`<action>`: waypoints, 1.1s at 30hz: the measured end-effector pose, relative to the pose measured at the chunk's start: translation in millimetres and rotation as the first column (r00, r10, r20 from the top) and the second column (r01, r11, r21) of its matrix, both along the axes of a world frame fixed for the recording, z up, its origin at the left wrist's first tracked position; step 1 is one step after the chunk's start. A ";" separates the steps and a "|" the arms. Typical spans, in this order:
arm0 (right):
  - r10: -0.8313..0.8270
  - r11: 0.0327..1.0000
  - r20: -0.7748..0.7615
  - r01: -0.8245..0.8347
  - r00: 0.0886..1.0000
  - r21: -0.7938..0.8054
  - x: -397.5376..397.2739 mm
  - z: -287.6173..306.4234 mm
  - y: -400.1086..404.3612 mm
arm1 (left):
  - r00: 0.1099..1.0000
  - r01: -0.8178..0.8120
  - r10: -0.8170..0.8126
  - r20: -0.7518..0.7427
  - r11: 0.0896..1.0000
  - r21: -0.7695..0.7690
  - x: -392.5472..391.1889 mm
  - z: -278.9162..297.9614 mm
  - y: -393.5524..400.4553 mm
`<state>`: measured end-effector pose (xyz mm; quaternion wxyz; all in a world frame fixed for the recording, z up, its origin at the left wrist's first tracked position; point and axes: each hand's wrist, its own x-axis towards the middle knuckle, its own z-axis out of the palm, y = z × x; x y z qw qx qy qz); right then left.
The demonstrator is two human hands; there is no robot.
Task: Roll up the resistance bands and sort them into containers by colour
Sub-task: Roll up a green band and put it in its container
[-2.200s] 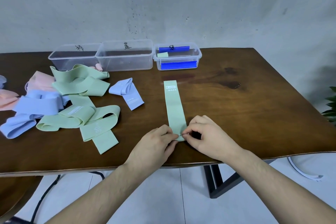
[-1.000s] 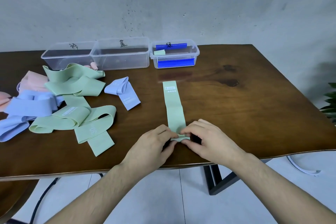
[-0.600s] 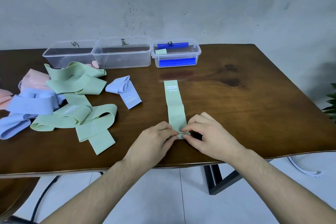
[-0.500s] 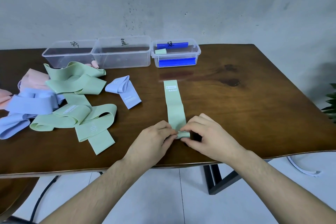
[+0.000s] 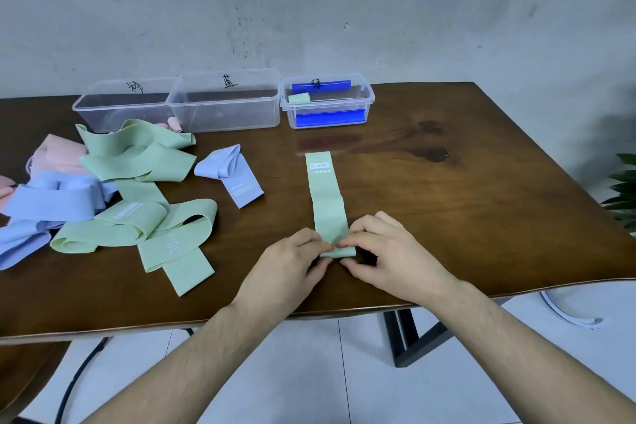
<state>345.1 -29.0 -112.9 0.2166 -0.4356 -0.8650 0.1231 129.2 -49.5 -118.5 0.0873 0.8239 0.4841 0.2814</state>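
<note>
A pale green resistance band (image 5: 325,198) lies flat and straight on the brown table (image 5: 464,217), its near end turned into a small roll. My left hand (image 5: 290,263) and my right hand (image 5: 385,253) both pinch that roll from either side. At the back stand three clear containers: the left one (image 5: 120,107), the middle one (image 5: 225,101), and the right one (image 5: 327,103), which holds a rolled green band (image 5: 298,98) and blue pieces. Loose green bands (image 5: 137,227), light blue bands (image 5: 48,203) and pink bands (image 5: 56,155) lie in a heap at the left.
A separate light blue band (image 5: 230,172) lies between the heap and the flat green band. A small pink roll (image 5: 174,124) sits by the left container. The table's near edge runs just under my wrists. A plant (image 5: 623,193) shows at the right edge.
The roll at the near end of the green band has grown a little and moved slightly away from me under both hands. Everything else lies as before.
</note>
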 end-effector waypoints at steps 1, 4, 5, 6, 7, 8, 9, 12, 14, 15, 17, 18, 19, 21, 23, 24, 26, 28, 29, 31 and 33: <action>0.001 1.000 -0.007 -0.001 1.000 -0.005 0.0 -0.3 0.1 | 1.000 -0.002 0.002 0.008 1.000 0.001 0.1 0.2 0.6; 0.001 1.000 -0.029 -0.001 1.000 -0.015 -0.8 -1.0 1.8 | 1.000 -0.010 0.010 0.023 1.000 -0.006 0.9 1.1 0.8; -0.001 1.000 -0.023 0.001 1.000 -0.016 -1.3 -0.3 2.6 | 1.000 -0.016 0.016 0.025 1.000 -0.012 1.4 1.7 0.4; -0.002 1.000 -0.014 0.002 1.000 -0.016 -1.8 0.4 3.6 | 0.999 -0.024 0.025 0.027 0.999 -0.023 1.8 1.9 0.0; 0.000 1.000 -0.006 0.000 1.000 -0.010 -2.1 1.2 4.3 | 0.999 -0.029 0.030 0.029 0.999 -0.034 2.1 2.6 -0.3; 0.001 1.000 0.000 -0.001 1.000 -0.001 -2.5 1.7 5.1 | 0.999 -0.029 0.030 0.027 0.999 -0.044 1.8 3.0 -0.5; 0.001 1.000 0.010 -0.001 1.000 0.009 -2.7 2.0 5.8 | 0.999 -0.023 0.024 0.021 0.998 -0.051 1.6 3.8 -0.4; -0.013 0.999 0.044 0.012 0.999 0.031 -3.5 1.9 6.9 | 1.000 -0.004 0.004 0.010 0.999 -0.047 0.4 5.6 2.9; -0.025 0.999 0.029 0.024 0.999 0.030 -3.7 1.2 6.8 | 1.000 -0.013 0.014 0.009 0.998 -0.055 0.3 7.1 6.4; -0.031 0.999 0.016 0.030 0.999 0.022 -3.8 1.6 6.6 | 1.000 -0.018 0.019 0.010 0.998 -0.064 0.2 7.6 7.8; -0.038 0.999 -0.013 0.037 0.999 -0.009 -4.5 2.2 6.6 | 1.000 -0.028 0.029 0.012 0.996 -0.088 -0.2 8.9 9.3; -0.040 0.999 -0.023 0.040 0.999 -0.022 -4.8 2.2 7.0 | 0.999 -0.037 0.039 0.018 0.994 -0.104 -0.6 9.4 9.5; -0.045 0.999 -0.027 0.044 0.999 -0.030 -5.2 2.5 7.9 | 0.998 -0.052 0.056 0.031 0.991 -0.123 -0.9 9.9 9.8; -0.058 0.998 -0.030 0.056 0.998 -0.042 -5.4 3.0 10.1 | 0.994 -0.083 0.092 0.053 0.985 -0.150 -1.5 10.0 10.7; -0.061 0.998 -0.034 0.060 0.998 -0.036 -5.2 2.1 11.7 | 0.993 -0.096 0.103 0.052 0.987 -0.129 -1.7 9.8 11.8; -0.060 0.998 -0.034 0.059 0.998 -0.021 -4.8 1.2 12.1 | 0.994 -0.093 0.099 0.052 0.990 -0.109 -1.5 9.2 12.1; -0.060 0.998 -0.026 0.060 0.998 0.014 -4.5 -0.2 12.5 | 0.996 -0.076 0.079 0.040 0.994 -0.078 -1.6 7.0 12.4; -0.059 0.997 -0.006 0.059 0.998 0.042 -4.1 -1.4 12.5 | 0.997 -0.068 0.070 0.031 0.996 -0.055 -2.0 5.1 12.2; -0.055 0.997 0.012 0.055 0.998 0.053 -3.9 -1.9 12.5 | 0.997 -0.064 0.065 0.027 0.997 -0.047 -2.2 4.8 12.2; -0.046 0.997 0.051 0.043 0.998 0.070 -3.9 -2.1 12.7 | 0.998 -0.055 0.055 -0.003 0.998 -0.020 -2.8 4.1 13.5; -0.040 0.996 0.066 0.035 0.997 0.079 -4.1 -1.6 13.3 | 0.999 -0.049 0.048 -0.014 0.999 -0.010 -3.6 3.3 16.0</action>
